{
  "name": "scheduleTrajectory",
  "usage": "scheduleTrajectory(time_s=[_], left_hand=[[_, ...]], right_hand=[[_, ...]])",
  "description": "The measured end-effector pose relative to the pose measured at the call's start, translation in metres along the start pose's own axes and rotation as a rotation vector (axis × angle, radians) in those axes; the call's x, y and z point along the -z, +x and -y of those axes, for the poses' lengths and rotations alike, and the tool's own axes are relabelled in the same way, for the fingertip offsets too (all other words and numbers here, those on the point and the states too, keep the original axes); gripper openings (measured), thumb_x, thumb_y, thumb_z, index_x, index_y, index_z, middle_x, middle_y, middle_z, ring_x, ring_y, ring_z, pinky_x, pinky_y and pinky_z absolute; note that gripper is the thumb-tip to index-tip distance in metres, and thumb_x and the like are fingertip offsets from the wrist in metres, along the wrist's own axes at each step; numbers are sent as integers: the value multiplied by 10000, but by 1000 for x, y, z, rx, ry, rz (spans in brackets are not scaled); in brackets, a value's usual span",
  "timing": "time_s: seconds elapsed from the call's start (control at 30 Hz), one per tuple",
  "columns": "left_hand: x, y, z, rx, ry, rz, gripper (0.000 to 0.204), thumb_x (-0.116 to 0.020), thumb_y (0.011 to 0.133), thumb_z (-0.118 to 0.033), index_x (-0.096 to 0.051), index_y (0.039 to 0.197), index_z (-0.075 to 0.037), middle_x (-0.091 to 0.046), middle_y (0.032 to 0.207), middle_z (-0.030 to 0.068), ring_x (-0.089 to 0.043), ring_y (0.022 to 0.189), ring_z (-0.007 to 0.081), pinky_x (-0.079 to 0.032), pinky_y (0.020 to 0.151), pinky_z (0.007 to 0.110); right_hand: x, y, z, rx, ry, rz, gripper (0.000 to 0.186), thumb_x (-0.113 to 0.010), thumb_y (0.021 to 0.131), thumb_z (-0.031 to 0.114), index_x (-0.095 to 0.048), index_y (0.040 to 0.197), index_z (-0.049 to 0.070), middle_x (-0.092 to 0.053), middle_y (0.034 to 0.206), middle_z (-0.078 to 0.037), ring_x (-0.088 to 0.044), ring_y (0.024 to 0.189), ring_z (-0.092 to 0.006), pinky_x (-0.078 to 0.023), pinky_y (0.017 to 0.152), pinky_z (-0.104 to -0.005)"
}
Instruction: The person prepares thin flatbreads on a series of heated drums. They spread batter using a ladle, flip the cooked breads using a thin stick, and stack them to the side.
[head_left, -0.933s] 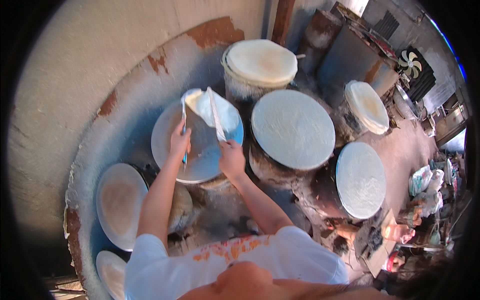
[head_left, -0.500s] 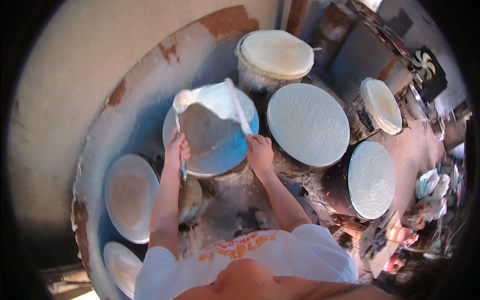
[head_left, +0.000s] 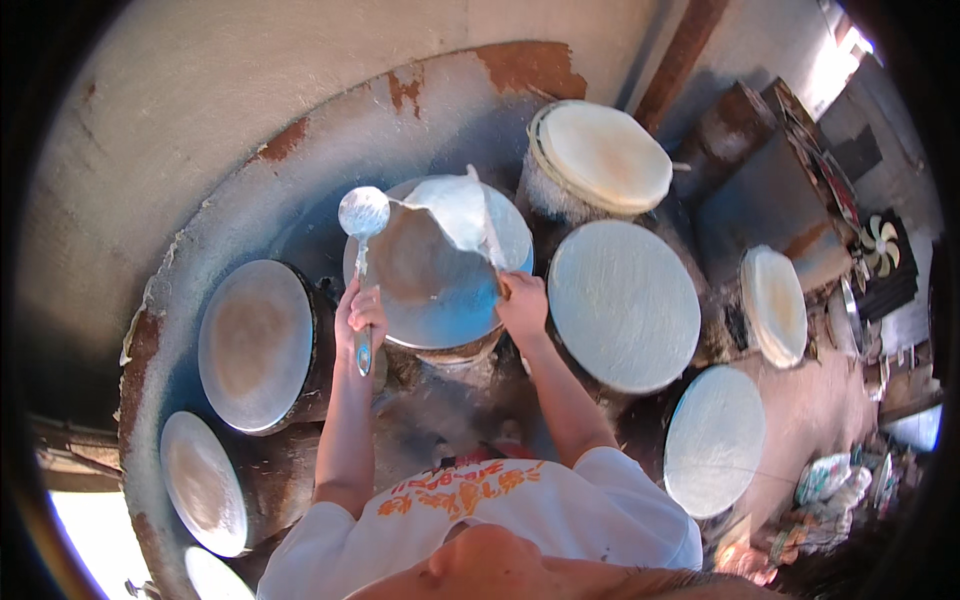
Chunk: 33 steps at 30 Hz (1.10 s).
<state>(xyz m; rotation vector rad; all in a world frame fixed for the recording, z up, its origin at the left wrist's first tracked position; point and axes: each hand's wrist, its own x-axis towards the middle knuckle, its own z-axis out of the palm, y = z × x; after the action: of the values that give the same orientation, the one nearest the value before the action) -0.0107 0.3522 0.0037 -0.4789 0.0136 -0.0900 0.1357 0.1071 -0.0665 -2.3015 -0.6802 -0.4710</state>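
Note:
My left hand is closed around the handle of a metal ladle, whose round bowl is coated in white and overlaps the griddle's left rim. In my right hand is a thin, white-smeared stick-like spatula. Its far part lies along a soft white sheet, like a thin pancake. The sheet is partly lifted and bunched toward the spatula, with a thin point stretching left toward the ladle. Beneath both tools lies a round grey griddle with a browned middle.
Right of the griddle, a round plate and a nearer one bear pale layers. A stack of pale round sheets rests on a drum behind; another stack stands right. Two bare griddles stand left. A curved wall rings the far side.
The ladle's bowl has come away from the sheet's left edge and now stands left of it. The sheet has narrowed toward the spatula. The whole view has shifted.

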Motion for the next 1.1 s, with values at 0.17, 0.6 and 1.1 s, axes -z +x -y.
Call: scheduleTrajectory(time_s=[0.17, 0.6, 1.1], left_hand=[[1, -2, 38, -132, 120, 153, 307, -370, 1003, -261, -477, 843, -22, -366, 579, -6, -345, 378, 65, -294, 334, 211], [1, -5, 115, -388, 307, 200, 305, -356, 1012, -299, -431, 843, -56, -358, 596, 5, -380, 392, 80, -340, 346, 218], [-10, -35, 122, -660, 601, 127, 387, -307, 1032, -247, -348, 1417, -253, -321, 653, -1, -341, 416, 55, -354, 353, 191]], right_hand=[[-32, 48, 7, 143, 94, 184, 329, -613, 642, -6, -682, 956, 65, -643, 956, -105, -585, 888, -326, -490, 797, -402], [21, 101, -8, 615, 45, 404, 238, -555, 750, 35, -638, 970, 68, -612, 979, -40, -541, 934, -267, -528, 702, -364], [-13, 96, -41, 527, 312, 656, 349, -634, 653, 48, -692, 996, 73, -650, 1061, -79, -551, 995, -282, -445, 900, -357]])
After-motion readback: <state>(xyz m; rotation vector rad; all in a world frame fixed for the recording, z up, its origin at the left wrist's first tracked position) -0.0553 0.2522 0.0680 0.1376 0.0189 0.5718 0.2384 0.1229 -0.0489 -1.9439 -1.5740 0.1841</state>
